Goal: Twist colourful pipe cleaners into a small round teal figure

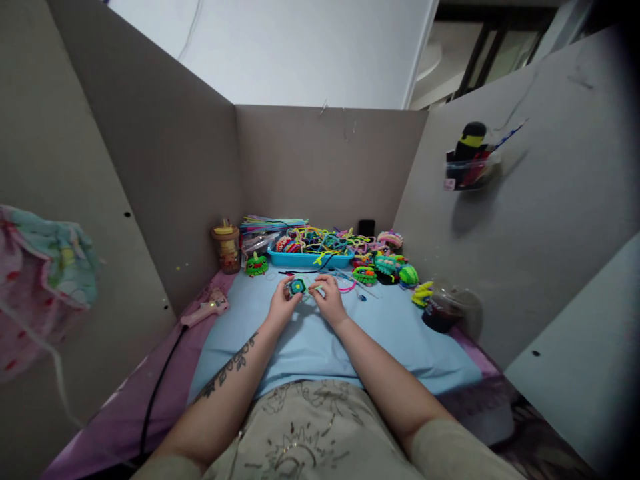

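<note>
My left hand is closed around a small round craft piece in teal, dark blue and green, which looks coiled from pipe cleaners. Close beside it on the right, my right hand pinches a thin pale green strand, apparently a pipe cleaner. That strand runs toward the round piece, but whether it is joined to it I cannot tell. Both hands are just above the light blue table cover. Beyond my fingers lies a dark pipe cleaner, and a pink one curves to the right.
A blue tray heaped with colourful pipe cleaners stands at the back. Finished pieces, including a green one, lie on both sides. A pink glue gun with a black cord is at left, a dark cup at right. Grey panels enclose the table.
</note>
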Demonstrator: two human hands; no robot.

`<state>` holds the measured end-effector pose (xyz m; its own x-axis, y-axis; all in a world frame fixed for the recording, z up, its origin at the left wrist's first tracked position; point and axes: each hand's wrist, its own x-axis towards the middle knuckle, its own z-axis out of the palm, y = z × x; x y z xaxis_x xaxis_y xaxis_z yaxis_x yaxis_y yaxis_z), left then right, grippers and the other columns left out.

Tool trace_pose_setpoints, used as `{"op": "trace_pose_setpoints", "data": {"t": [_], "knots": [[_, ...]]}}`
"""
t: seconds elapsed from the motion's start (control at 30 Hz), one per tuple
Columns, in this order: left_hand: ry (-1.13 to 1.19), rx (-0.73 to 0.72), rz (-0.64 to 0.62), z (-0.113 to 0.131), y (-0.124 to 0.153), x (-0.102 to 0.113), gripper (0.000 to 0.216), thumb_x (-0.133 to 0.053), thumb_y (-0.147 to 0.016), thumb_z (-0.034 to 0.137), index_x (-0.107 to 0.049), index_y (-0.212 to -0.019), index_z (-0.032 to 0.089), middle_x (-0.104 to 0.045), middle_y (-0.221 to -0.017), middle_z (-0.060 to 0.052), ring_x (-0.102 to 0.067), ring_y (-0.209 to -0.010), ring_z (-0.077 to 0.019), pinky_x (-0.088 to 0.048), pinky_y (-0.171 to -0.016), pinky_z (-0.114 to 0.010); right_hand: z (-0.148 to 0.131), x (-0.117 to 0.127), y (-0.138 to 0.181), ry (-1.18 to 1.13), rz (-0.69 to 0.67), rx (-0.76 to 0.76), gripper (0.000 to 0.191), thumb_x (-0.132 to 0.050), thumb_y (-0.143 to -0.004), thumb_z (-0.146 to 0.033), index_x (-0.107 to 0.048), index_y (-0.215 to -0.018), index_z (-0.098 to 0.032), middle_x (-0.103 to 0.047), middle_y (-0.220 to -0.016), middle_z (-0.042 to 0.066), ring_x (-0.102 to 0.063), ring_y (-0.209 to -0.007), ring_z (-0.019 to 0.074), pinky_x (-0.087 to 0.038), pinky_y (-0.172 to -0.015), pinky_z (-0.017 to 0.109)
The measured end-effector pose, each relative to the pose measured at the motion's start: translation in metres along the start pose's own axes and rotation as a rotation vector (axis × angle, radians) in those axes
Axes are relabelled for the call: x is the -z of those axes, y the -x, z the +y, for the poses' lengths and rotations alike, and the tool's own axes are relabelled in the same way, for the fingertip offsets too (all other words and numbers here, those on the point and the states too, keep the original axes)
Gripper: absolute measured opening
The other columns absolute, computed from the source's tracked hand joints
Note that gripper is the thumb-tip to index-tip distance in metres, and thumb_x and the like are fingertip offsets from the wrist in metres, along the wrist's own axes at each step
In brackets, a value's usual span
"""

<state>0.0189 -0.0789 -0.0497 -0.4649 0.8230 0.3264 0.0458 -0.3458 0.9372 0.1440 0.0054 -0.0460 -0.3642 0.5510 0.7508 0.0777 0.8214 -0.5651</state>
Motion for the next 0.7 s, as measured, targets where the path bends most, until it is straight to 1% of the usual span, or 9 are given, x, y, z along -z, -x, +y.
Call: {"op": "trace_pose_setpoints", "data": {"t": [0.1, 0.23, 0.33, 0.5, 0.6, 0.7], "knots": [[-0.016, 0.004, -0.041, -0.001, 0.000, 0.000, 0.058, -0.066, -0.066, 0.025, -0.044, -0.119, 0.016, -0.064, -0.088, -0.005, -0.060, -0.072, -0.0135, -0.046, -0.066, -0.025, -0.001, 0.001, -0.001, -0.008, 0.009, -0.020, 0.007, -0.059, -0.077, -0.022, -0.066, -0.076, -0.022, -0.053, -0.092, 0.006, -0.048, -0.095, 0.0222, -0.037, -0.090, 0.040], [-0.017, -0.002, -0.077, -0.002, 0.000, 0.000, 0.059, -0.067, -0.066, 0.026, -0.044, -0.119, 0.016, -0.063, -0.094, -0.006, -0.060, -0.075, -0.0138, -0.046, -0.067, -0.025, 0.004, -0.002, -0.001, -0.021, 0.006, -0.045, 0.007, -0.059, -0.077, -0.023, -0.065, -0.074, -0.022, -0.053, -0.091, 0.005, -0.049, -0.094, 0.0216, -0.037, -0.090, 0.039], [-0.055, -0.017, -0.089, -0.002, 0.000, 0.001, 0.060, -0.066, -0.066, 0.025, -0.043, -0.121, 0.017, -0.063, -0.098, -0.006, -0.060, -0.077, -0.0141, -0.045, -0.067, -0.024, 0.014, -0.006, 0.000, -0.036, -0.031, -0.094, 0.010, -0.058, -0.078, -0.027, -0.063, -0.071, -0.021, -0.054, -0.094, 0.006, -0.049, -0.095, 0.0215, -0.037, -0.090, 0.038], [-0.109, -0.023, -0.100, -0.004, -0.001, 0.002, 0.060, -0.067, -0.067, 0.024, -0.043, -0.122, 0.016, -0.063, -0.096, -0.006, -0.059, -0.076, -0.0142, -0.045, -0.066, -0.024, 0.028, -0.013, 0.000, -0.086, -0.115, -0.168, 0.014, -0.055, -0.078, -0.028, -0.060, -0.069, -0.020, -0.053, -0.098, 0.006, -0.050, -0.096, 0.0211, -0.038, -0.089, 0.037], [-0.123, -0.036, -0.085, -0.004, -0.001, 0.002, 0.061, -0.069, -0.065, 0.023, -0.045, -0.120, 0.017, -0.063, -0.099, -0.007, -0.060, -0.078, -0.0153, -0.046, -0.069, -0.025, 0.029, -0.015, 0.001, -0.119, -0.122, -0.181, 0.014, -0.054, -0.078, -0.029, -0.059, -0.068, -0.020, -0.052, -0.097, 0.006, -0.050, -0.095, 0.0204, -0.040, -0.084, 0.034], [-0.113, -0.040, -0.074, -0.003, -0.001, 0.002, 0.062, -0.069, -0.064, 0.023, -0.045, -0.121, 0.017, -0.063, -0.097, -0.006, -0.061, -0.079, -0.0158, -0.046, -0.071, -0.027, 0.022, -0.014, 0.000, -0.138, -0.085, -0.200, 0.015, -0.055, -0.077, -0.032, -0.057, -0.069, -0.020, -0.053, -0.091, 0.005, -0.051, -0.091, 0.0200, -0.042, -0.074, 0.030]]}}
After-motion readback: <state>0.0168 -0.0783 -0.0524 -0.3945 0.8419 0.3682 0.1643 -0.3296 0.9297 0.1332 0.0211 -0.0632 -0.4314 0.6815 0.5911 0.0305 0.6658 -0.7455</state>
